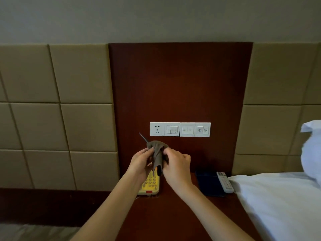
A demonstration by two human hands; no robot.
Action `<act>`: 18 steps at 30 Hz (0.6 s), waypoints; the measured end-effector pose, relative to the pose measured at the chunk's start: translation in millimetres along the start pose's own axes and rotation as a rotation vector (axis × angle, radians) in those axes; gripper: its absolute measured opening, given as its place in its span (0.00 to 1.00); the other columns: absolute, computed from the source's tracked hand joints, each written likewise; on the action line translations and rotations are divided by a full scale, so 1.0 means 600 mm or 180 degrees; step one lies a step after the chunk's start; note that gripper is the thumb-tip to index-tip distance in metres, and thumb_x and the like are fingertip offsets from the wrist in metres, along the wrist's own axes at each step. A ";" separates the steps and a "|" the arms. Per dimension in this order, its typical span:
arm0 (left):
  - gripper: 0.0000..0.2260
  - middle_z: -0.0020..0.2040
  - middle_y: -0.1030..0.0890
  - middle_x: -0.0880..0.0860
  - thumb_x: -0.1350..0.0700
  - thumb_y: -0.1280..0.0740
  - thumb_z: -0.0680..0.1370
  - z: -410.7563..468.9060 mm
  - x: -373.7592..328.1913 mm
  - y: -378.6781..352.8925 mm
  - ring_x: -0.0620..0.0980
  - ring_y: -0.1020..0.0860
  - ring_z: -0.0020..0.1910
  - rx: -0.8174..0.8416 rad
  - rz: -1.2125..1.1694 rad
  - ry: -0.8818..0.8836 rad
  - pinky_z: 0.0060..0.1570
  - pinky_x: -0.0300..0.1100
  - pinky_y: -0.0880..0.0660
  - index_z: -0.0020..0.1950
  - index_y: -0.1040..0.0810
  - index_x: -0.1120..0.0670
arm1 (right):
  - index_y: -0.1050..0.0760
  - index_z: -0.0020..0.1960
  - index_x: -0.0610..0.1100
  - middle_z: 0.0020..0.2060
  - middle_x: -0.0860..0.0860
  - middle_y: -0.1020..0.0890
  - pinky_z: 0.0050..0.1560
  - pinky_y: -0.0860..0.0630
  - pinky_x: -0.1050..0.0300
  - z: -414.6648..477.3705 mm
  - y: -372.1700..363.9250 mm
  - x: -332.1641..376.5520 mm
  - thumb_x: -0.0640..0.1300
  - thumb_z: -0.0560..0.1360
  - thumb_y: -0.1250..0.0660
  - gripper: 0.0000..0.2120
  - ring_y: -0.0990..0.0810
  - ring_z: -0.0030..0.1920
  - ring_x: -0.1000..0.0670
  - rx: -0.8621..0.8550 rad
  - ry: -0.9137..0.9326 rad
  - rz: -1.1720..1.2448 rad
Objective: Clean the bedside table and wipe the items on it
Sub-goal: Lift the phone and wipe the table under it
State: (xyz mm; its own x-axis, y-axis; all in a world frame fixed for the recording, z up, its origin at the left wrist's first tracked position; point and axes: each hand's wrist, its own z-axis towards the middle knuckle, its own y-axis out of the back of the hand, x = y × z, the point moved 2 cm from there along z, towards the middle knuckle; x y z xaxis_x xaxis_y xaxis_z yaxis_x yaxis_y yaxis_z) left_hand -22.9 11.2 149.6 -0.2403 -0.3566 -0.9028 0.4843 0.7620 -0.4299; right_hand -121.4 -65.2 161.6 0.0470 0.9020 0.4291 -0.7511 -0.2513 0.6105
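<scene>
Now my left grip (141, 162) and right grip (175, 164) both pinch the brown cloth (157, 153), bunched round what may be an antenna (143, 137), above the yellow phone (151, 184) on the table (173, 216).

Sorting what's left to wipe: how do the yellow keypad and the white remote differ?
The yellow keypad is wider; the white remote is slimmer. The keypad is partly hidden behind the left hand and cloth; the remote is in full view beside the bedding. Both lie flat on the table.
</scene>
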 end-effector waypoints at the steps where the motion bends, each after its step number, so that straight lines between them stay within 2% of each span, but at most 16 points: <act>1: 0.06 0.34 0.21 0.53 0.61 0.37 0.79 -0.002 -0.008 -0.005 0.47 0.23 0.33 -0.0041 -0.0017 0.0003 0.34 0.40 0.27 0.47 0.21 0.59 | 0.25 0.52 0.48 0.44 0.55 0.20 0.51 0.42 0.56 0.001 0.009 0.002 0.45 0.78 0.38 0.05 0.25 0.48 0.52 -0.0015 -0.0003 -0.0001; 3: 0.06 0.35 0.19 0.55 0.60 0.38 0.80 0.004 -0.028 -0.007 0.47 0.21 0.31 -0.0173 -0.0168 0.0090 0.30 0.40 0.24 0.49 0.22 0.60 | 0.24 0.50 0.48 0.43 0.56 0.21 0.50 0.42 0.56 0.000 0.020 0.004 0.45 0.77 0.36 0.03 0.25 0.47 0.52 -0.0044 0.0003 -0.0002; 6: 0.10 0.38 0.18 0.56 0.59 0.38 0.80 0.018 -0.062 0.007 0.49 0.20 0.33 -0.0374 -0.0226 0.0061 0.30 0.39 0.22 0.59 0.24 0.61 | 0.24 0.50 0.50 0.44 0.57 0.20 0.52 0.42 0.57 -0.009 0.026 0.001 0.44 0.76 0.33 0.04 0.24 0.48 0.55 -0.0036 -0.0048 0.0082; 8: 0.13 0.36 0.18 0.54 0.60 0.39 0.81 0.023 -0.084 0.023 0.47 0.20 0.30 -0.0513 -0.0260 -0.0089 0.29 0.37 0.24 0.64 0.26 0.60 | 0.24 0.51 0.50 0.45 0.58 0.20 0.53 0.42 0.58 -0.016 0.030 -0.006 0.45 0.76 0.33 0.05 0.24 0.49 0.56 0.0026 -0.0072 0.0070; 10: 0.13 0.32 0.18 0.52 0.61 0.40 0.81 0.023 -0.110 0.047 0.45 0.21 0.26 -0.0717 -0.0276 -0.0304 0.27 0.36 0.25 0.65 0.27 0.59 | 0.24 0.51 0.51 0.44 0.58 0.21 0.54 0.42 0.58 -0.020 0.037 -0.019 0.45 0.76 0.33 0.04 0.24 0.49 0.57 0.0067 -0.0101 0.0040; 12: 0.11 0.35 0.19 0.52 0.61 0.39 0.81 0.014 -0.132 0.075 0.45 0.21 0.28 -0.0898 0.0245 -0.0579 0.28 0.39 0.25 0.62 0.26 0.58 | 0.24 0.51 0.52 0.44 0.60 0.22 0.56 0.39 0.57 -0.019 0.046 -0.043 0.46 0.76 0.32 0.05 0.24 0.50 0.57 0.0160 -0.0234 0.0021; 14: 0.10 0.44 0.20 0.56 0.62 0.39 0.80 0.007 -0.144 0.096 0.50 0.21 0.39 -0.0961 0.1131 -0.0897 0.36 0.41 0.27 0.60 0.25 0.60 | 0.23 0.49 0.55 0.44 0.61 0.22 0.60 0.33 0.52 -0.013 0.054 -0.066 0.46 0.75 0.32 0.05 0.23 0.50 0.58 0.0314 -0.0447 0.0189; 16: 0.10 0.51 0.21 0.58 0.63 0.40 0.80 -0.005 -0.139 0.092 0.55 0.22 0.50 -0.0746 0.1870 -0.1099 0.46 0.45 0.26 0.61 0.25 0.60 | 0.23 0.46 0.58 0.44 0.61 0.21 0.61 0.30 0.45 -0.005 0.063 -0.074 0.45 0.76 0.32 0.07 0.23 0.51 0.57 0.0448 -0.0578 0.0529; 18: 0.10 0.49 0.21 0.54 0.64 0.40 0.80 -0.026 -0.122 0.061 0.52 0.22 0.51 -0.0300 0.2393 -0.1184 0.51 0.45 0.27 0.59 0.25 0.58 | 0.24 0.43 0.61 0.44 0.63 0.21 0.61 0.30 0.42 0.005 0.070 -0.067 0.45 0.76 0.33 0.10 0.23 0.51 0.56 0.0480 -0.0538 0.0743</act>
State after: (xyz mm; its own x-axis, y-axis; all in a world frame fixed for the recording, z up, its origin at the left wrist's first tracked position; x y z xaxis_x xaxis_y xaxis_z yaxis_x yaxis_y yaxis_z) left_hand -0.5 73.7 200.2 0.4186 0.1214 -0.9000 0.3284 0.9037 0.2746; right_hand -152.9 -113.1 172.0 0.0032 0.7461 0.6658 -0.6490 -0.5050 0.5690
